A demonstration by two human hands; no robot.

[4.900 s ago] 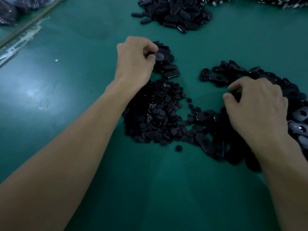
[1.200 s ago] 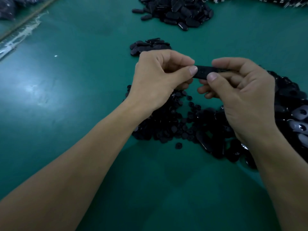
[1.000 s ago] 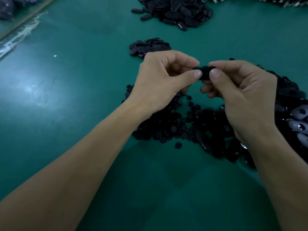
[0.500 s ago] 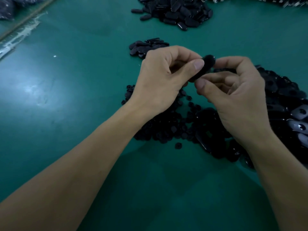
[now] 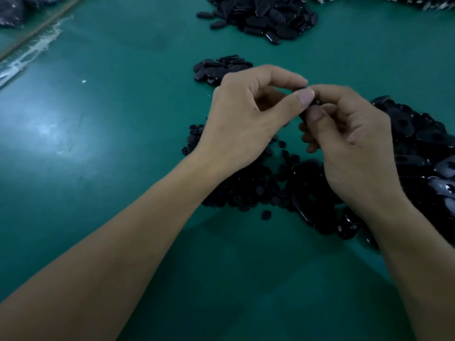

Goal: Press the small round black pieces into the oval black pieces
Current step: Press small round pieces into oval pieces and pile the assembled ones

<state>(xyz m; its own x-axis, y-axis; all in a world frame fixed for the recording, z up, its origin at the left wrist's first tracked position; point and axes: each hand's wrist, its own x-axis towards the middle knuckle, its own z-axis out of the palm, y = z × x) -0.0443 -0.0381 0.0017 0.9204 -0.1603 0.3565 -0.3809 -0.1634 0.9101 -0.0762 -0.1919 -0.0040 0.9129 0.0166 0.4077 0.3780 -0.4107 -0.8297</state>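
Note:
Both hands meet above the green table around one oval black piece (image 5: 304, 112), mostly hidden by fingertips. My left hand (image 5: 246, 119) pinches it between thumb and forefinger from the left. My right hand (image 5: 352, 143) grips it from the right, thumb pressed on its lower end. Whether a small round piece sits in it is hidden. Below the hands lies a heap of small round black pieces (image 5: 246, 190). A heap of loose oval black pieces (image 5: 418, 148) spreads to the right.
A small stack of oval pieces (image 5: 216, 68) lies just beyond my left hand. A larger pile of oval pieces (image 5: 266, 18) sits at the far edge. One stray round piece (image 5: 266, 214) lies near me. Clear plastic wrap (image 5: 29, 52) lies at the far left.
Half a second ago the oval piece stuck up tilted between the hands. Now the fingertips have closed over it, and both thumbs press close together on it.

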